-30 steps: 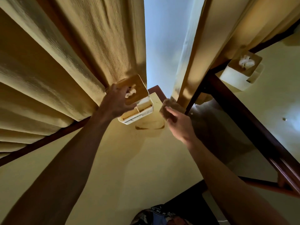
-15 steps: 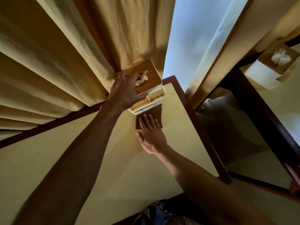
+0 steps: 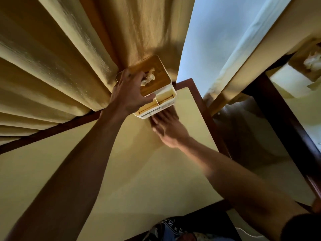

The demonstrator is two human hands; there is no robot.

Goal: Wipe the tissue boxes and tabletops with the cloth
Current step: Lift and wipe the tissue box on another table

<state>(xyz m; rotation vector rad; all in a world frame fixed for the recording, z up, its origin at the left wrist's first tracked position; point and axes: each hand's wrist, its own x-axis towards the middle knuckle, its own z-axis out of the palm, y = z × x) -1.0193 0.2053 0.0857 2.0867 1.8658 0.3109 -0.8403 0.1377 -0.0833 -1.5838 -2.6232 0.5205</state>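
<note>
A white tissue box (image 3: pixel 165 94) with a wooden lid and a tuft of tissue sits at the far corner of the cream tabletop (image 3: pixel 139 171). My left hand (image 3: pixel 128 94) grips its left side and top, holding it tilted up off the table. Just below the box, my right hand (image 3: pixel 168 129) lies flat and blurred, pressing a dark cloth (image 3: pixel 175 113) onto the tabletop. Only a dark edge of the cloth shows past the fingers.
Yellow curtains (image 3: pixel 60 66) hang against the table's far edge, with a bright window gap (image 3: pixel 217 40) beside them. A dark wooden rim (image 3: pixel 205 105) borders the table. To the right, across a shadowed floor gap (image 3: pixel 246 136), a second table (image 3: pixel 298 105) carries another tissue box (image 3: pixel 307 66).
My right hand brought the cloth down from mid-air onto the tabletop and now slides it up under the raised box. My left hand keeps hold of the box.
</note>
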